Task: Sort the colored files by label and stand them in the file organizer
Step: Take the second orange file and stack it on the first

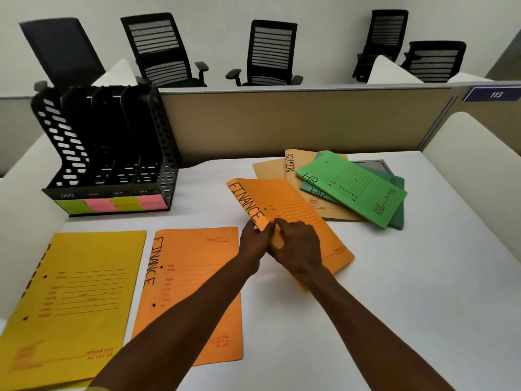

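Head view. White bench (394, 292) carries one black file organizer (112, 153) at the far left, with four upright slots and a strip of green and pink sticky labels (118, 205) along its front base; the writing on them is too blurred to read.

Files counted: one yellow file (70, 300) flat at the near left, its spine lettering cut off at its edge and its lower corner out of frame; two orange files marked FINANCE; two tan files, the upper marked ADMIN (293, 167); two green files marked HR (352, 187), with darker green folders beneath whose number cannot be told.

The first FINANCE file (191, 277) lies flat just beside the yellow one, long axis running near to far, partly covered by the left forearm. The second FINANCE file (284, 204) is at bench centre, tilted up off the surface, long axis running from far left to near right, labelled spine to the left.

Left hand (253, 241) pinches the near end of that spine. Right hand (298, 246) has fingers curled over the same edge, gripping the cover. The two hands touch.

The tan and green pile lies fanned at the far right, well apart from the organizer. Five office chairs (270, 52) stand beyond the partition (282, 122)
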The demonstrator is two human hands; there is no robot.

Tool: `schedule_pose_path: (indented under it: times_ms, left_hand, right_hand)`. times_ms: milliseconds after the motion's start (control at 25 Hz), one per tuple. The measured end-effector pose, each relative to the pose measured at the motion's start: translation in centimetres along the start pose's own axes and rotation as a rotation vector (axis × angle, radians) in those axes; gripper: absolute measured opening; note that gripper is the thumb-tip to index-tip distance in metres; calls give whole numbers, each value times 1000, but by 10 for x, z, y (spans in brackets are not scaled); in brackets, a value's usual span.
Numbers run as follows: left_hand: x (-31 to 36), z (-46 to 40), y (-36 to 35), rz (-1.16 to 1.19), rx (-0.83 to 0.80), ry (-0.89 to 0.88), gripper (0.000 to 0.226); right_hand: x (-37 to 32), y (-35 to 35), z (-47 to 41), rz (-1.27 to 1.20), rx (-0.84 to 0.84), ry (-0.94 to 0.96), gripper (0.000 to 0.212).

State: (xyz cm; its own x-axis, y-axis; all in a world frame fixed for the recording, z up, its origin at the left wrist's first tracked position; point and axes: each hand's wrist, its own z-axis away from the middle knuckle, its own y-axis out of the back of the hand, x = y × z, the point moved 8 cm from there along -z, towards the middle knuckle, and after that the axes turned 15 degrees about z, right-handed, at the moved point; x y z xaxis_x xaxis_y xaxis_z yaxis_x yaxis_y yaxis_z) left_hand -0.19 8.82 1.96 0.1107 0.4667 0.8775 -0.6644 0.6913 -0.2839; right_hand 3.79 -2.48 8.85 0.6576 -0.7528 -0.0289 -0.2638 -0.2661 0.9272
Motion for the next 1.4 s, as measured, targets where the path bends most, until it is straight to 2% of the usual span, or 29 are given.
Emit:
schedule_pose_path:
  times_ms: [160, 320, 400, 480, 600, 680, 800, 880, 1080, 1240, 1400]
  left_hand:
    - [15, 9, 45, 72, 44, -23, 31]
    - [36, 24, 98, 99, 7, -70, 43]
    - [43, 32, 124, 116, -22, -66, 43]
    - [46, 38, 151, 128, -56, -37, 43]
    - [48, 48, 186, 127, -65, 25, 43]
    - [44, 51, 214, 121, 9, 50, 55]
    - [37, 54, 252, 37, 159, 67, 66]
    - [34, 58, 267, -55, 206, 63, 66]
    - [29, 68, 280, -478, 218, -29, 76]
    - [16, 72, 287, -734, 167, 17, 79]
    - [6, 63, 290, -913, 87, 27, 92]
  right_hand:
    - [-16, -15, 1, -279, -159, -47, 75]
    - [4, -22, 0, -381, -95, -319, 71]
    - [16, -36, 4, -381, -205, -487, 78]
    - [16, -56, 13, -487, -404, -630, 85]
    - [-3, -79, 29, -610, -612, -720, 69]
    - [-19, -88, 39, -693, -635, -741, 55]
    - [-45, -104, 68, -893, -621, -886, 43]
    - [-62, -113, 86, -873, -612, -912, 47]
    - [-85, -111, 114, -733, -557, -932, 53]
    - [-94, -100, 115, -555, -515, -865, 53]
    - [-103, -98, 117, -443, -518, -819, 65]
